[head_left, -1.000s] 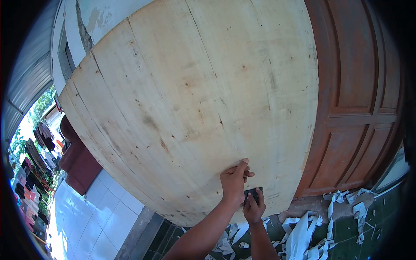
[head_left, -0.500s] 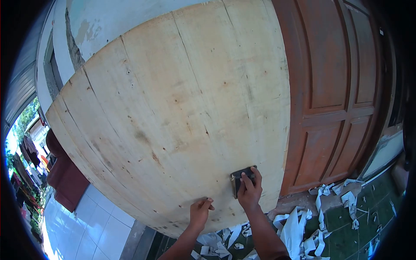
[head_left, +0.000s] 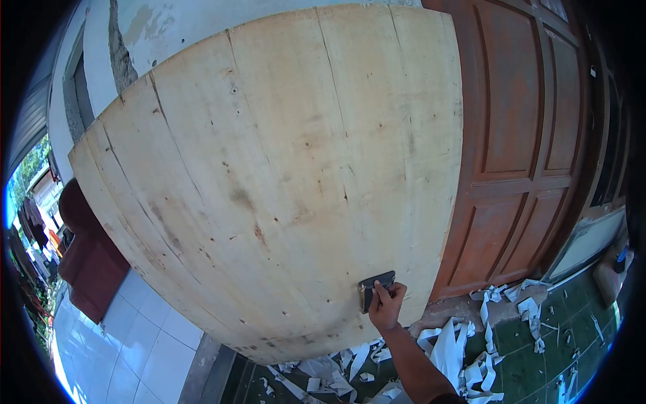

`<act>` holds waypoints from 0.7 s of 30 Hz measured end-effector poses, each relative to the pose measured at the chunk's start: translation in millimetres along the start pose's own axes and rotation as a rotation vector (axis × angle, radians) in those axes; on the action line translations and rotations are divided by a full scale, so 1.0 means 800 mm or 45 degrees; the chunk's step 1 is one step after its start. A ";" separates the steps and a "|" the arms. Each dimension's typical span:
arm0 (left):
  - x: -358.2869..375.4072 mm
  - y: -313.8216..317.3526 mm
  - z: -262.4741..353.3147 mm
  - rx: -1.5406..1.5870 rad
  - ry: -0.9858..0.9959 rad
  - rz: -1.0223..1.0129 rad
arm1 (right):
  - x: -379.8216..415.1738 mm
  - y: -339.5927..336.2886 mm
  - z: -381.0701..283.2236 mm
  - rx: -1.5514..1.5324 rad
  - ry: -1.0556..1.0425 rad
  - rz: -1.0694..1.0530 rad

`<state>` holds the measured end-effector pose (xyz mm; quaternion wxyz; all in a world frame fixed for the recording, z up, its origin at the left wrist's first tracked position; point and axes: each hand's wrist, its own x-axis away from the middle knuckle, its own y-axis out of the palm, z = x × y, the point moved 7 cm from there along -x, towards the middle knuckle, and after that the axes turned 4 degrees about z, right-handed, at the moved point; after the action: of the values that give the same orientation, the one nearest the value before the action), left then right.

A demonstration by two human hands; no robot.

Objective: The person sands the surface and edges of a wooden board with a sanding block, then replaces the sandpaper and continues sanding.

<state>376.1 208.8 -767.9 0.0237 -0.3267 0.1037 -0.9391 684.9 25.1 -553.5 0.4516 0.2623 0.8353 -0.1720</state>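
Observation:
My right hand (head_left: 387, 306) is closed around a dark, rectangular sanding block (head_left: 377, 288). The block's flat side lies against the lower right part of a large plywood sheet (head_left: 303, 168). That sheet is pale, with knots, long cracks and grey smudges, and it leans upright against a wall. Fingers and thumb hide part of the block. My left hand is out of the picture.
A brown panelled door (head_left: 501, 155) stands right of the sheet. Torn white strips (head_left: 447, 353) litter the green tiled floor (head_left: 521, 367). At the left are a maroon chair (head_left: 94, 269) and pale tiles (head_left: 145, 330). A cracked white wall (head_left: 188, 23) rises behind.
My left hand, earlier near the sheet's lower edge, has left the view. My right hand still holds the block, now tilted slightly differently. The camera view has shifted.

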 end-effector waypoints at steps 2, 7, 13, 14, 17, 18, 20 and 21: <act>-0.005 0.007 -0.041 0.275 0.072 0.011 | 0.028 0.005 -0.011 -0.136 0.163 -0.008; 0.015 -0.029 0.027 0.133 -0.006 0.016 | -0.221 -0.010 -0.174 -0.039 -0.227 0.142; -0.014 -0.063 0.036 0.337 0.048 0.033 | -0.293 -0.001 -0.205 -0.053 -0.188 0.143; -0.030 -0.063 0.023 0.442 0.163 0.008 | -0.236 0.001 -0.163 -0.068 -0.145 0.131; -0.057 -0.060 -0.033 0.647 0.340 -0.001 | -0.025 0.002 -0.034 0.006 -0.035 -0.040; -0.037 -0.061 -0.018 0.654 0.296 0.047 | -0.010 -0.002 -0.032 0.010 -0.006 -0.068; 0.002 -0.076 0.014 0.612 0.250 0.144 | 0.003 0.003 -0.032 0.009 0.062 -0.119; 0.022 -0.089 0.028 0.566 0.236 0.185 | -0.041 0.002 -0.063 0.010 -0.022 -0.053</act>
<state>377.5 272.7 -724.8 0.1527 -0.2175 -0.0806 -0.9607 667.5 43.9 -498.9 0.4539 0.2451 0.8360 -0.1871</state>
